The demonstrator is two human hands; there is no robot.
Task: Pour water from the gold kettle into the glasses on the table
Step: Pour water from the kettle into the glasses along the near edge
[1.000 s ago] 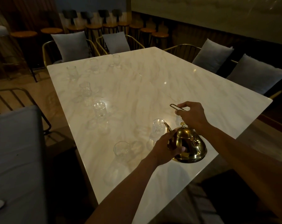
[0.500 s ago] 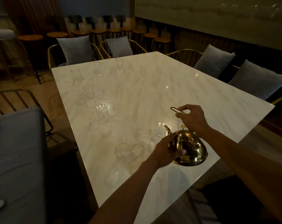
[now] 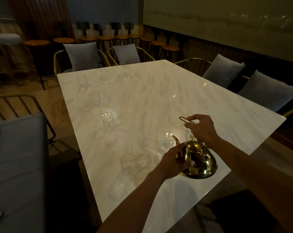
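A gold kettle (image 3: 199,161) hangs just above the near right part of the white marble table (image 3: 159,101), tilted to the left. My right hand (image 3: 201,127) grips its thin wire handle from above. My left hand (image 3: 173,161) cups the kettle's left side below the spout. The spout tip is at the rim of a clear glass (image 3: 167,141). Another glass (image 3: 128,163) stands to the left near the table's front edge. Further back, a glass (image 3: 107,119) and several more line the table's left side.
Gold-framed chairs with grey cushions (image 3: 82,56) ring the table's far and right sides. A grey upholstered seat (image 3: 16,165) is at the near left. Bar stools (image 3: 37,42) stand along the back wall.
The kettle has tipped a little further left, its spout closer to the nearest glass. Both hands keep their hold. The view has shifted slightly.
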